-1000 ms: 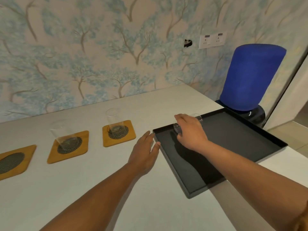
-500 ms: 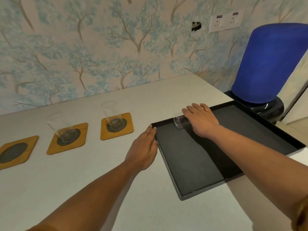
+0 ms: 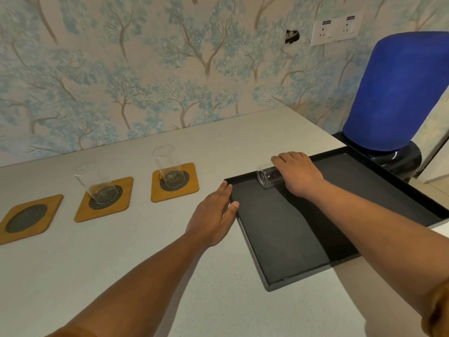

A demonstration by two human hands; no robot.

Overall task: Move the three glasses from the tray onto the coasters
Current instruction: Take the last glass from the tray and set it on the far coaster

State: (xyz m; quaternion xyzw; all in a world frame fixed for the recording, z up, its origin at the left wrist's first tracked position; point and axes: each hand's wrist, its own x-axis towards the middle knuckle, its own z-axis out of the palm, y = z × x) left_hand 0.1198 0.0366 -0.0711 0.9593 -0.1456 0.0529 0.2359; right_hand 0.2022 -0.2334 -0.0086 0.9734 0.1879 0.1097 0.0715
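Observation:
One clear glass (image 3: 266,177) lies on its side at the far left corner of the black tray (image 3: 279,229). My right hand (image 3: 298,173) rests over it, fingers curled across its far side. My left hand (image 3: 213,215) lies flat on the table, fingers apart, thumb touching the tray's left rim. Three wooden coasters with mesh centres sit in a row to the left. A glass (image 3: 166,166) stands on the right coaster (image 3: 189,190). Another glass (image 3: 91,183) stands on the middle coaster (image 3: 83,214). The left coaster (image 3: 26,218) has nothing on it.
The pale table (image 3: 145,263) runs along a wallpapered wall with two sockets (image 3: 336,29). A large blue water bottle on a black base (image 3: 398,93) stands beyond the tray's far right corner. The tray overhangs the table's right edge.
My right hand's fingers have spread further over the lying glass. My left hand has slid forward against the tray's rim. The view has shifted slightly.

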